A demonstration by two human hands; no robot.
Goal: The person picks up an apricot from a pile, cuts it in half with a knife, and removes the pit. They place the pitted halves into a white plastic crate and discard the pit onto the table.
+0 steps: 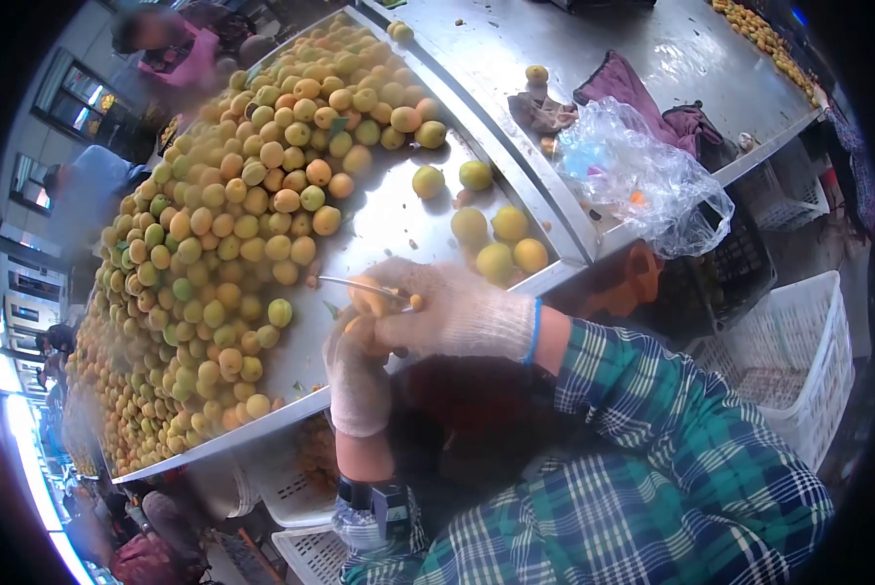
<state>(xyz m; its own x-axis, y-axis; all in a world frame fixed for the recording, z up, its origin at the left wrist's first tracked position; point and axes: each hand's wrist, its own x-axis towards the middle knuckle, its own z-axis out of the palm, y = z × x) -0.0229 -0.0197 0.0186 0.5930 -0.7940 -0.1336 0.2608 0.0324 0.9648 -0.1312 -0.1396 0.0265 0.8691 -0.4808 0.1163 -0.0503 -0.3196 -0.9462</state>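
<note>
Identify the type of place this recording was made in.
Likely a fruit sorting or processing workshop: a metal-topped table holds a large heap of yellow-orange fruit, slatted plastic crates stand below, and other people are around the heap's far side.

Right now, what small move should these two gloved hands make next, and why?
Perhaps turn the fruit slightly with the left hand, the right hand steady. The hands meet closely around the fruit, and a thin metal tool, seemingly in the right hand, crosses over it, so a gentle turn would likely bring another side under the tool.
</note>
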